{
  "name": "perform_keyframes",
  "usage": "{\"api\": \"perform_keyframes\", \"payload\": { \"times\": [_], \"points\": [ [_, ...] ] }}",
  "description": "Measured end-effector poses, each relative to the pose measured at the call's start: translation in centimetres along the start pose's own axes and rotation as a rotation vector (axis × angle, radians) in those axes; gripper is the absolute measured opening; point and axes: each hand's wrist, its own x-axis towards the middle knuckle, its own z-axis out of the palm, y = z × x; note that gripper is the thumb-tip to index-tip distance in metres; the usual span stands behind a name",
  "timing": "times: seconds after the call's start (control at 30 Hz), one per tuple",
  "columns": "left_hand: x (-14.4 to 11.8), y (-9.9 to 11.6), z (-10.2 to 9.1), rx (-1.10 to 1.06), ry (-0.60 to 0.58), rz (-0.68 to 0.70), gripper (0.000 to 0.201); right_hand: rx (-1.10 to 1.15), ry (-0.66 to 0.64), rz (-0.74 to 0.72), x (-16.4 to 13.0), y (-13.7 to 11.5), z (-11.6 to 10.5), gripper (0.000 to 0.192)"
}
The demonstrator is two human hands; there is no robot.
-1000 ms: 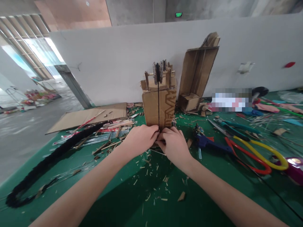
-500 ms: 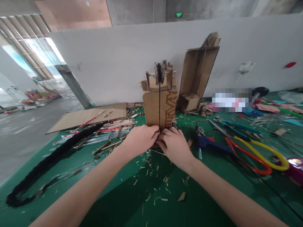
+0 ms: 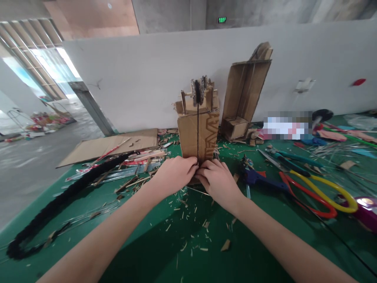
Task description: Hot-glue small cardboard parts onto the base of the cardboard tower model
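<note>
Cardboard tower (image 3: 198, 133) stands upright on the green table (image 3: 165, 255), long axis vertical, near the middle of the table, in front of the white wall. A black string (image 3: 197, 129) runs straight down its front face from a spool on a stick axle (image 3: 198, 91) at the top, ends at the base where both hands meet. Left hand (image 3: 174, 173) curled, fingertips pinched at the string's lower end; right hand (image 3: 217, 179) curled too, fingertips touching the left's at the same spot. Exact grip hidden by the knuckles, can't tell which hand actually holds the string. Tower's bottom edge hidden behind the hands.

Just right of the tower, a taller open cardboard box (image 3: 245, 94) leans on the wall. Right of the hands: blue-handled tool (image 3: 262, 179), scissors with red and yellow handles (image 3: 315, 190), a teal-handled tool (image 3: 291, 157) farther back. Purple thing at the right edge, cut off. Left: long black braid (image 3: 59, 200) lying curved, flat cardboard sheet (image 3: 108, 145), sticks. Scraps everywhere. A blurred patch by the wall, unreadable.
</note>
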Motion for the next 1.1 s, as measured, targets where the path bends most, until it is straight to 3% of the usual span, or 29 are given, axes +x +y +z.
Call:
{"api": "perform_keyframes", "payload": {
  "times": [0.73, 1.1],
  "points": [
    [0.0, -0.1, -0.1, 0.006, -0.002, 0.058, 0.026, -0.123, -0.004, -0.093, 0.5, 0.7, 0.7, 0.013],
    [0.1, -0.5, 0.3, -0.005, -0.006, 0.038, 0.025, -0.107, -0.033, -0.163, 0.1, 1.2, 0.0, 0.016]
  ]
}}
